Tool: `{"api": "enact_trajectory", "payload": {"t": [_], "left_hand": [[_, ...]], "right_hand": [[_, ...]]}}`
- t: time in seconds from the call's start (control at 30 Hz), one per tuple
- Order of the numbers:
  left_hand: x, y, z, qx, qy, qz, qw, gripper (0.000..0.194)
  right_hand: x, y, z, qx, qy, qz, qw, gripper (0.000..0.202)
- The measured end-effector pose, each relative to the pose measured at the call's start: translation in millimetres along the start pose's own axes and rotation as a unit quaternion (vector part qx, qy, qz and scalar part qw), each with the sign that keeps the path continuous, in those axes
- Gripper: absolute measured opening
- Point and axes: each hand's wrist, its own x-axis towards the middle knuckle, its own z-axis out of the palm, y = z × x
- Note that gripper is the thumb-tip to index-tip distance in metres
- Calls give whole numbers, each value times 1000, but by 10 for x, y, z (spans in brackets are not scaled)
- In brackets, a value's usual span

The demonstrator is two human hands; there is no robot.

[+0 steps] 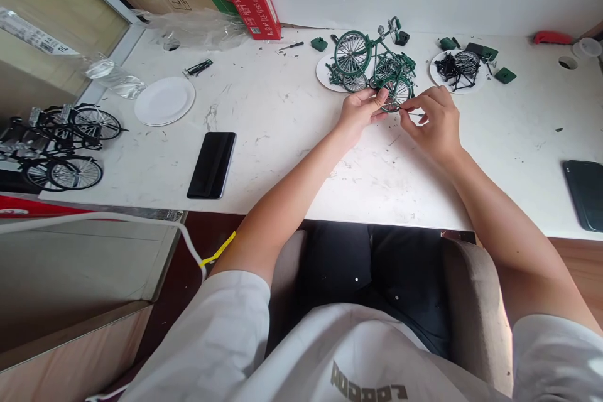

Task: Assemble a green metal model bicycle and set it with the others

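A green model bicycle [372,53] is held upright over a white plate at the back of the table. My left hand [362,110] grips its lower side, thumb on top near the spoked wheel [397,93]. At that wheel's right edge, my right hand [436,122] is closed in a pinch. Beneath its fingers shows a thin grey rod [417,114], too small to name. Behind the bicycle, more green bicycle parts [335,74] lie on the white plate [324,78].
To the right, another plate [477,83] carries black bicycle parts, with green pieces [505,75] beside it. Black model bicycles [75,151], stacked plates [164,100] and a phone [211,165] lie left. A second phone [586,195] is far right. A red box [254,3] stands behind.
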Motion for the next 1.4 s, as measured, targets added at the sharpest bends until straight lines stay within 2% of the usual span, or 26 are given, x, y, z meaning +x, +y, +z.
{"api": "enact_trajectory", "payload": {"t": [0.2,0.37,0.57,0.83,1.03,1.13,1.27,1.4], "left_hand": [[6,-17,-15,-4,-6,5,1000,15],[23,-40,-33,11,-15,15,1000,19],[3,-12,-15,13,-9,15,1000,23],[10,-4,9,0,17,-6,1000,37],[-11,-5,-27,21,-17,24,999,27],[-45,11,-5,17,-5,16,1000,31],[-61,6,25,3,-4,12,1000,39],[-35,-37,15,15,-31,43,998,29]], "right_hand": [[3,31,11,-7,12,-13,1000,26],[9,39,20,-5,39,-26,999,27],[5,28,-4,10,9,-7,1000,17],[-7,-1,2,24,37,-38,998,15],[10,-42,-3,27,60,-56,996,15],[15,-20,14,49,73,-82,993,17],[6,8,18,34,43,-59,997,25],[3,6,0,28,26,-48,998,30]]}}
